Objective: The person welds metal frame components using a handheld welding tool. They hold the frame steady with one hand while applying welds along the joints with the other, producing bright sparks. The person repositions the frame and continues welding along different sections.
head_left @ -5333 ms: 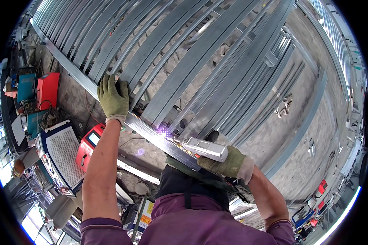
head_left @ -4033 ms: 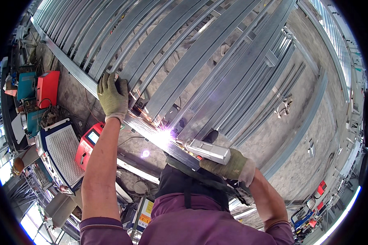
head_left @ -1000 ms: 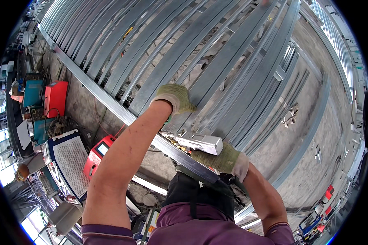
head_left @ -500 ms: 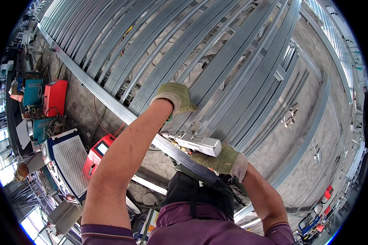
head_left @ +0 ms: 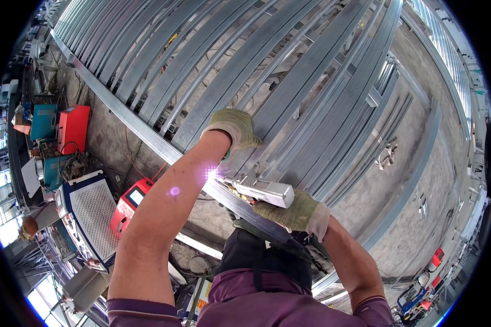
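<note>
My right hand (head_left: 289, 213), in a pale green work glove, is closed round a silver boxy welding gun (head_left: 264, 191). The gun's tip points left at the near edge rail (head_left: 120, 124) of a large grey metal frame, and a bright white-violet welding spark (head_left: 212, 173) glows there. Beyond the spark, my left hand (head_left: 233, 129), gloved too, bends over a flat metal tube (head_left: 305, 76) near where it meets the rail. Its thumb side lies on the tube; the other fingers are mostly hidden under the hand.
Many parallel metal tubes (head_left: 213, 82) stretch away from the rail. To the left on the concrete floor stand red machines (head_left: 73, 129), a red unit with a small screen (head_left: 130, 204) and a white-and-blue cabinet (head_left: 93, 215). Loose metal strips (head_left: 384, 133) lie right.
A bright spark has lit up at the welding gun's tip. The gun has shifted very slightly left; both hands otherwise keep their places.
</note>
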Motion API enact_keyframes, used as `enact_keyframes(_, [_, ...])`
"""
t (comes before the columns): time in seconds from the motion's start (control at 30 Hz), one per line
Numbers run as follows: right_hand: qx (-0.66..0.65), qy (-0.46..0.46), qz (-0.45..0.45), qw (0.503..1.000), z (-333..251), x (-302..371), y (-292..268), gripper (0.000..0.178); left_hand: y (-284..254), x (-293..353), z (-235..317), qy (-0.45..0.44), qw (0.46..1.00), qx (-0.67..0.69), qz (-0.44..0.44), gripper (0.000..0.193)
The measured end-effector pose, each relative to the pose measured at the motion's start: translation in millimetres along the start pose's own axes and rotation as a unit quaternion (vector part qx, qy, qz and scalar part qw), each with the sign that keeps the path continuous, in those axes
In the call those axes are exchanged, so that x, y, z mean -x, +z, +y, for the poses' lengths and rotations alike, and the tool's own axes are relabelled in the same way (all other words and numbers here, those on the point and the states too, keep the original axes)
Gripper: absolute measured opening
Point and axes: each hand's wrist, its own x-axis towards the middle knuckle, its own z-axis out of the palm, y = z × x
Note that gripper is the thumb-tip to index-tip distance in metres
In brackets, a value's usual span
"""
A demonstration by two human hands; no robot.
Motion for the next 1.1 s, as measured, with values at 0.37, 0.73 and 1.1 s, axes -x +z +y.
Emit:
enact_keyframes(0.37, [0.031,0.008,-0.012,0.999,-1.2,1.7,-0.9,0.054,-5.9,6.7,3.1,0.003,1.000,-0.014,0.003,0.078])
enact_keyframes(0.73, [-0.088,-0.014,-0.019,0.996,5.7,5.0,0.3,0.051,0.7,-4.5,-3.0,-0.003,1.000,0.005,-0.013,0.088])
enact_keyframes(1.1, [-0.171,0.061,-0.021,0.983,-7.6,12.6,0.3,0.050,-5.8,4.2,2.0,-0.006,1.000,-0.025,-0.010,0.075])
